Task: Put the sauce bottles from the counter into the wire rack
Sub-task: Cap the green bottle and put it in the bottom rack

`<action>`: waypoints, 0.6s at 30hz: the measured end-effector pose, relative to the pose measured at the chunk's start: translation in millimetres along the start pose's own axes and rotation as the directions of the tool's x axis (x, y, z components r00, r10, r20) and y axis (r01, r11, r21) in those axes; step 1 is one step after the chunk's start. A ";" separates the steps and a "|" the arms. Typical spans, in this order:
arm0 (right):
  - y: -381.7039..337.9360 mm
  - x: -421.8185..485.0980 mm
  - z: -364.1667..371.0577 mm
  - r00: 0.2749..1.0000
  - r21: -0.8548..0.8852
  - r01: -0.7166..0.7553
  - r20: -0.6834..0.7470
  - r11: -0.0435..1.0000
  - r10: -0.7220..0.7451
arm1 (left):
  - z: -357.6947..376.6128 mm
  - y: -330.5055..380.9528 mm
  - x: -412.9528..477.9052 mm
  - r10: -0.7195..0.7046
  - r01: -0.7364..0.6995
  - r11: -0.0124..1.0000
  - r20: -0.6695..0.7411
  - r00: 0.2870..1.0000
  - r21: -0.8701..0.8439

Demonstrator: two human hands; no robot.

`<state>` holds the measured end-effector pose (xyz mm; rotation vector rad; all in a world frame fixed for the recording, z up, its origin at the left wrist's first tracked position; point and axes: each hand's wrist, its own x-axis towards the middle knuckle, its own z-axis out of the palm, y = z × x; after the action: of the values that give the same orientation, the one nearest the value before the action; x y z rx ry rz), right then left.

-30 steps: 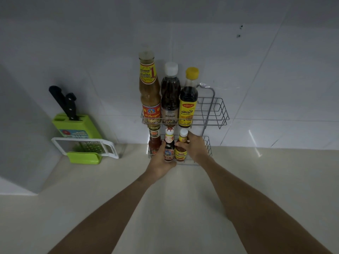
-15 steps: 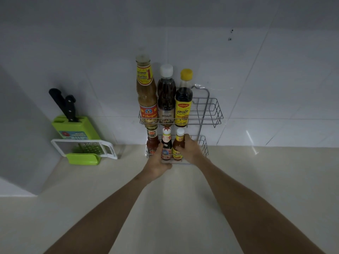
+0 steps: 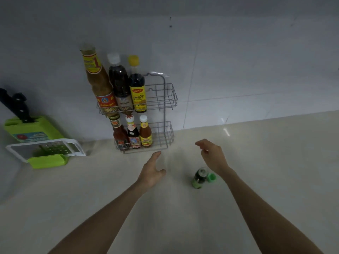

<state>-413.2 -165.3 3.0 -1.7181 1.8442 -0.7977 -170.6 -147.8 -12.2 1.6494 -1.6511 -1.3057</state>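
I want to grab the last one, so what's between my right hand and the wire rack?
In the head view, only bare counter lies between the right hand and the wire rack. The green bottle stands nearer, below the hand.

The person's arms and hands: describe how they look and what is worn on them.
Both forearms are bare all the way to the bottom edge of the head view, with no sleeves in sight. The left hand and the right hand wear no gloves, and no watch, bracelet or ring shows. The dim, soft picture could hide small markings.
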 end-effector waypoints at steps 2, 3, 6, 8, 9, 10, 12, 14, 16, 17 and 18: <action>32.6 -20.7 -6.7 0.997 -0.065 -0.058 0.049 0.996 0.061 | 24.5 2.6 -1.1 0.016 -0.018 0.999 0.071 0.997 0.026; 48.5 -30.1 -9.4 0.992 -0.092 -0.081 0.089 0.992 0.089 | 37.7 5.9 -1.3 0.030 -0.036 0.998 0.112 0.993 0.045; 78.9 -51.3 -6.6 0.968 -0.199 -0.081 0.219 0.977 0.125 | 66.5 16.4 -0.5 0.047 -0.067 0.994 0.206 0.978 0.091; 94.6 -58.6 -0.7 0.959 -0.262 -0.048 0.258 0.964 0.118 | 84.0 23.8 2.8 0.042 -0.073 0.991 0.252 0.967 0.114; 101.2 -60.8 3.4 0.957 -0.273 -0.051 0.263 0.961 0.126 | 91.2 25.7 5.0 0.041 -0.077 0.990 0.272 0.961 0.122; 105.4 -62.4 6.5 0.957 -0.267 -0.062 0.258 0.962 0.134 | 97.6 27.1 7.0 0.041 -0.082 0.988 0.288 0.957 0.132; 109.8 -63.4 11.2 0.965 -0.233 -0.079 0.226 0.969 0.133 | 107.8 29.2 10.7 0.042 -0.094 0.983 0.305 0.951 0.157; 110.0 -62.3 14.0 0.975 -0.199 -0.102 0.174 0.975 0.138 | 116.1 29.5 14.5 0.046 -0.098 0.981 0.297 0.954 0.165; 110.8 -59.9 16.5 0.978 -0.194 -0.117 0.146 0.974 0.146 | 122.0 27.3 17.7 0.047 -0.095 0.984 0.291 0.956 0.153; 112.1 -58.5 17.6 0.978 -0.199 -0.124 0.142 0.972 0.153 | 123.4 25.6 18.4 0.046 -0.092 0.986 0.297 0.954 0.142; 113.5 -57.1 18.6 0.977 -0.208 -0.131 0.141 0.969 0.162 | 124.2 24.1 18.7 0.050 -0.093 0.987 0.303 0.952 0.129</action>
<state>-475.5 -106.1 -92.2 -1.6843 1.9676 -0.4187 -291.3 -133.2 -52.1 1.5088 -2.0036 -1.4899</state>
